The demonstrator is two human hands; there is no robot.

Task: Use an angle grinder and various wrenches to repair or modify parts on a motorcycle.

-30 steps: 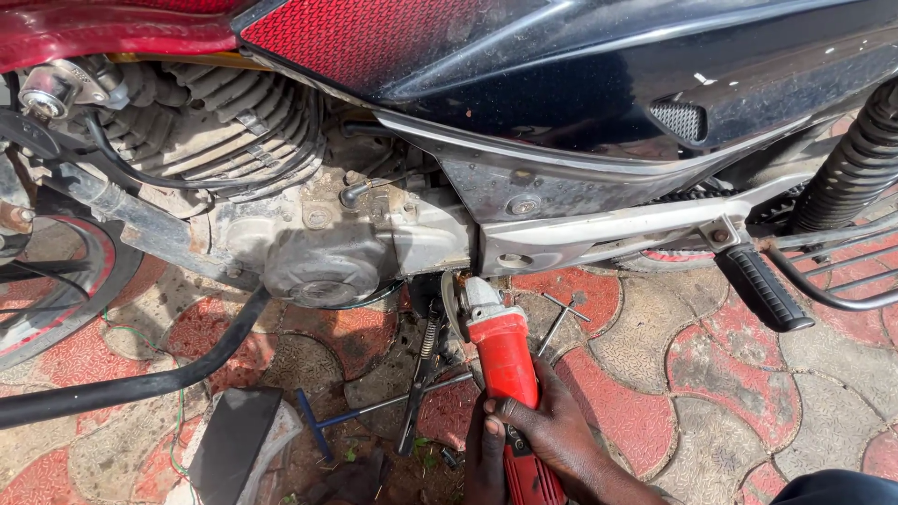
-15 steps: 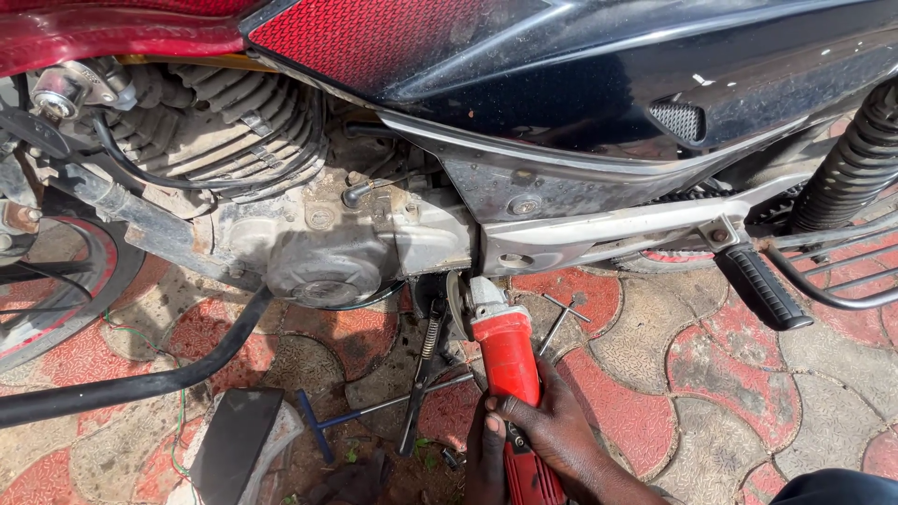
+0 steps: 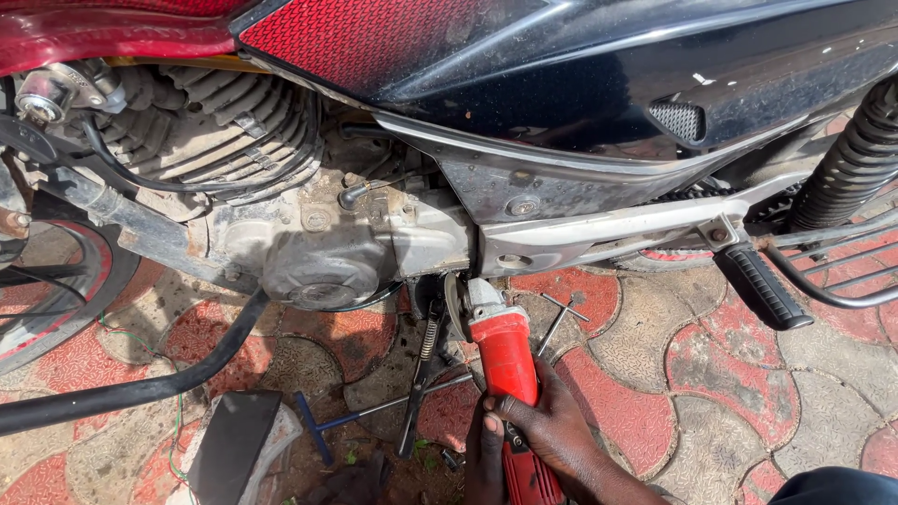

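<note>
Paved ground (image 3: 711, 374) noted; red angle grinder (image 3: 500, 351) is gripped by right hand (image 3: 552, 425), disc aimed beneath motorcycle engine (image 3: 327, 252); left hand (image 3: 484, 458) steadies it.

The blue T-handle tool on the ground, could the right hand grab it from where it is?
Probably yes. The blue T-handle tool lies in the open on the paving just left of the right hand. But that hand is wrapped around the red grinder, so it would have to let go first.

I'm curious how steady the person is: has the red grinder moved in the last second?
Barely: the red grinder has its head just under the engine casing, as before; any small shift looks like camera motion.
</note>
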